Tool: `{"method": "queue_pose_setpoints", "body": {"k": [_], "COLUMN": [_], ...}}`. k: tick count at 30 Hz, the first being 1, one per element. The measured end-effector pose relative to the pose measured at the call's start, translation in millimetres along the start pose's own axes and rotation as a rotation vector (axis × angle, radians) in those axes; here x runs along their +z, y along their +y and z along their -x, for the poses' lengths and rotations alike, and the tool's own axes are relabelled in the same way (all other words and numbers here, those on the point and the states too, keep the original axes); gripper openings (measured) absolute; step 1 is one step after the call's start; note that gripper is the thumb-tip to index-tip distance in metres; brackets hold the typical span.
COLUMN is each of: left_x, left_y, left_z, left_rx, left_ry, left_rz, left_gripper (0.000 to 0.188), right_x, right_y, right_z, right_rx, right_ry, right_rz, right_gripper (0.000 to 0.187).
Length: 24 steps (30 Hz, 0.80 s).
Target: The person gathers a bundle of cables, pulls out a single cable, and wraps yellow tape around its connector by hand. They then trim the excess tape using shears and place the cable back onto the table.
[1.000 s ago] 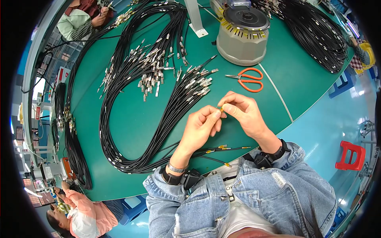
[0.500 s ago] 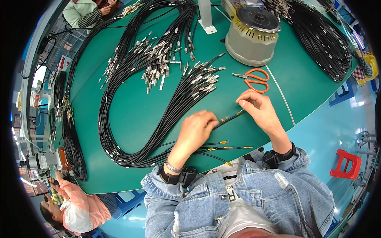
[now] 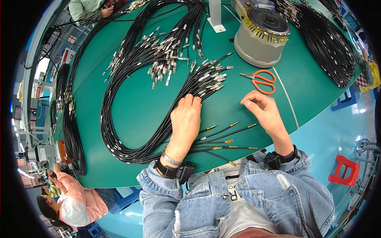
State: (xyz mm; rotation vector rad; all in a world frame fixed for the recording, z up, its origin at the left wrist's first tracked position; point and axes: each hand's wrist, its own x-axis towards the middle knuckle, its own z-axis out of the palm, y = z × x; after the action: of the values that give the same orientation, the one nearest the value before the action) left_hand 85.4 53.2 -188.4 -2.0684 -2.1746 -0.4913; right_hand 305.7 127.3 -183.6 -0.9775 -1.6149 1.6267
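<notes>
My left hand (image 3: 185, 119) lies over the bundle of black cables (image 3: 133, 148), its fingers closed on cable near the metal-tipped ends (image 3: 212, 79). Which cables are between those fingertips is hidden. To the right, my right hand (image 3: 262, 109) hovers over the green table with thumb and fingers curled together; anything in them is too small or hidden to name. Several separate black cables with yellowish end terminals (image 3: 229, 141) fan out between my forearms. Just beyond my right hand lie scissors with orange handles (image 3: 265, 82).
A round grey machine with a dark top disc (image 3: 260, 43) stands at the back, next to a white post (image 3: 216, 18). More black cable bundles (image 3: 327, 47) lie far right and along the left edge. Another person (image 3: 77, 194) sits at left; a red stool (image 3: 344, 170) stands at right.
My left hand has moved from the loose cable ends up and left onto the big bundle. The cable near my right fingers now lies on the table; my right hand stays about in place.
</notes>
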Motion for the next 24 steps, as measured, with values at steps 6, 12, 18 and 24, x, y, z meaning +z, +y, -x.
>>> {"method": "queue_pose_setpoints", "body": {"k": [6, 12, 18, 24], "left_x": [0, -6, -14, -18], "left_y": [3, 15, 41, 64], "left_z": [-3, -11, -20, -29], "left_rx": [0.057, 0.089, -0.103, -0.007], "left_ry": [-0.024, -0.058, -0.272, -0.245], "left_rz": [-0.044, 0.244, 0.631, 0.715], "left_gripper": [0.012, 0.011, 0.01, 0.012], "right_x": [-5, -18, -45, -108], "right_y": [3, -3, -15, -32], "right_z": [0, -2, -6, -29], "right_rx": [0.015, 0.001, 0.046, -0.156], "right_ry": [-0.004, 0.009, 0.157, 0.428], "right_rz": [-0.005, -0.001, -0.077, 0.032], "right_gripper": [0.011, 0.011, 0.013, 0.018]}}
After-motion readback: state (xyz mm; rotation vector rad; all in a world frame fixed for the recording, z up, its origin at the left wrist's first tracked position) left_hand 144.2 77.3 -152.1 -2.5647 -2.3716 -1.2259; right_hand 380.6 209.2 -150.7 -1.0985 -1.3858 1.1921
